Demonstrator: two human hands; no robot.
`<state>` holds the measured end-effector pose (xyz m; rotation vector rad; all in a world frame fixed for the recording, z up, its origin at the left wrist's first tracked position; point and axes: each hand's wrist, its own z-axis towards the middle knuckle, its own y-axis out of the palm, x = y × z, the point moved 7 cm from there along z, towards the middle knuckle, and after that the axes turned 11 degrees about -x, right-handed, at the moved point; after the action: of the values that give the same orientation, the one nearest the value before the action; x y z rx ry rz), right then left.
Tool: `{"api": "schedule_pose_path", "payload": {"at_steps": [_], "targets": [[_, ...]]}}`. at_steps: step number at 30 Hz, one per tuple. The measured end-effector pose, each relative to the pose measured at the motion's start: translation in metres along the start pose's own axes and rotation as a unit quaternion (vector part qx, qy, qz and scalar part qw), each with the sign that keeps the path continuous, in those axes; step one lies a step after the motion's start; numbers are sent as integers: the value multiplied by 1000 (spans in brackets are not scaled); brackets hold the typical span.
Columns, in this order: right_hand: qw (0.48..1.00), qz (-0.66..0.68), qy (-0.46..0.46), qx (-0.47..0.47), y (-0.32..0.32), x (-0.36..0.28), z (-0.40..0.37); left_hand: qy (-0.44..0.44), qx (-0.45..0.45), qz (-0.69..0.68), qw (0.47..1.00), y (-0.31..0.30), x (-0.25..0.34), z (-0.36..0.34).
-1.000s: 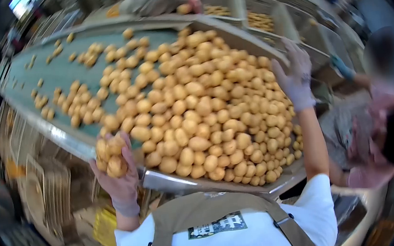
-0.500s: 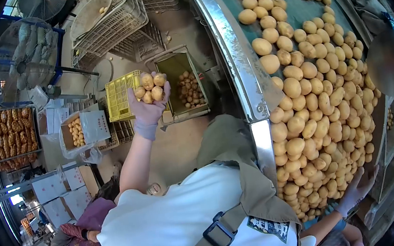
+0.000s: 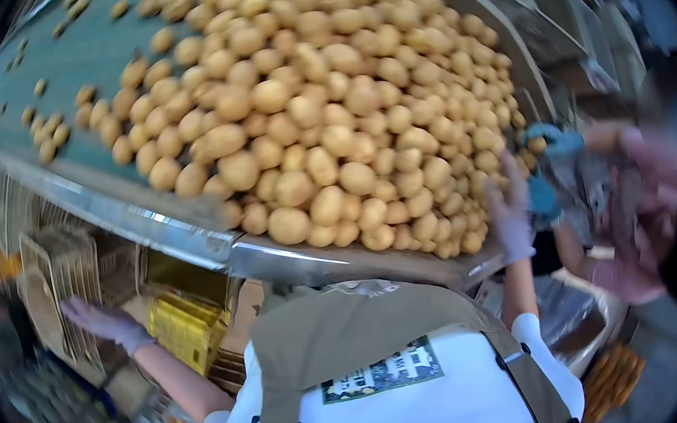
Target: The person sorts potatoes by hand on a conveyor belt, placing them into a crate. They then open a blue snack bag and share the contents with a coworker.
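Note:
A large heap of potatoes point(image 3: 321, 130) spreads over the sorting table point(image 3: 131, 227), which has a metal rim and a green surface. Off the table's left side, my left hand point(image 3: 105, 322), in a pale glove, stretches out with its fingers extended and nothing in it. It is near the yellow crate point(image 3: 185, 333) and the beige plastic crates point(image 3: 65, 268). My right hand point(image 3: 511, 213), gloved alike, is at the right edge of the heap with fingers spread. Its fingertips are beside the potatoes; whether they touch is blurred.
To the right, a co-worker's blue-gloved hands point(image 3: 552, 141) are close to my right hand, at the heap's edge. A dark-green bin point(image 3: 187, 270) stands below the table's rim. Plastic wrapping point(image 3: 563, 315) lies below right, near a stack of orange-brown goods point(image 3: 613, 385).
The view has swung toward the potato table. My left hand held several potatoes over the crates and is now empty. My right hand has come to the edge of the heap.

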<state>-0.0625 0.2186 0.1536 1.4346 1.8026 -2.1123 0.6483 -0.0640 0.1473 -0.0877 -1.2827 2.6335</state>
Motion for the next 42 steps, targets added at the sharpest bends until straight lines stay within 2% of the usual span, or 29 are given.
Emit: {"api": "schedule_pose_path", "payload": {"at_steps": [1,2,3,4,5,6,7,8,9,10,11,13,14,16,17,19,22,24,26,27,29,31,32,33,35,38,39,41,42], "targets": [[993,-18,-59,-103,32,-17,-14,59,14,-23,998,-10,28,38],[985,-28,-110,-130,48,-48,-33,23,-36,-166,985,-14,79,74],[972,-36,-168,-162,57,-71,-48,-25,-68,-320,945,-18,130,108],[973,-26,-168,-157,52,-65,-51,-83,-79,-447,887,-23,181,140],[973,-13,-168,-156,50,-58,-52,-32,-140,-492,859,-21,227,160],[984,-39,-149,-88,42,-38,-44,17,-190,-542,818,-21,275,167],[989,-105,-84,-60,36,-18,-38,91,-258,-503,820,-19,314,170],[992,-118,-29,-41,36,2,-36,194,-312,-544,755,-8,354,165],[991,-131,21,-21,34,18,-33,338,-332,-476,741,-28,407,157],[987,-141,-72,23,26,-18,-31,458,-357,-407,705,-38,449,140],[976,-153,-157,9,21,-61,-34,518,-395,-391,650,-38,477,115],[977,-140,-155,-43,41,-49,-27,645,-379,-318,582,-40,510,59],[983,-153,-96,-41,46,-24,-20,663,-385,-292,572,-29,509,49],[959,-266,-80,61,23,-31,-8,687,-392,-245,560,-15,510,37],[974,-202,-95,39,20,-36,-4,679,-398,-238,569,-11,507,39],[990,-68,-120,-9,17,-85,10,664,-413,-221,583,-10,503,48],[966,-159,-104,-174,88,-98,35,645,-421,-219,599,-10,493,58],[975,-70,-64,-202,92,-92,46,630,-411,-232,616,-12,486,68],[962,194,-38,-190,76,-78,39,611,-400,-257,632,-17,474,73],[960,234,32,-150,61,-72,30,607,-398,-262,636,-18,472,75],[937,325,-36,-124,54,-55,12,598,-394,-269,644,-20,468,77],[961,85,-141,-223,51,-89,-14,605,-393,-267,639,-19,472,74],[952,-6,-207,-227,60,-106,-26,612,-399,-258,633,-19,475,73],[938,-143,-234,-214,75,-114,-38,620,-403,-250,625,-19,477,71],[919,-277,-197,-198,106,-110,-43,629,-413,-241,613,-19,478,68],[897,-315,-171,-258,104,-114,-35,634,-397,-254,613,-23,477,70],[915,-235,-194,-267,97,-112,-33,636,-388,-259,615,-27,476,72],[922,-18,-139,-360,74,-104,-24,633,-389,-265,615,-32,472,75],[937,14,-166,-308,45,-122,-14,635,-391,-260,614,-34,471,75]]}}
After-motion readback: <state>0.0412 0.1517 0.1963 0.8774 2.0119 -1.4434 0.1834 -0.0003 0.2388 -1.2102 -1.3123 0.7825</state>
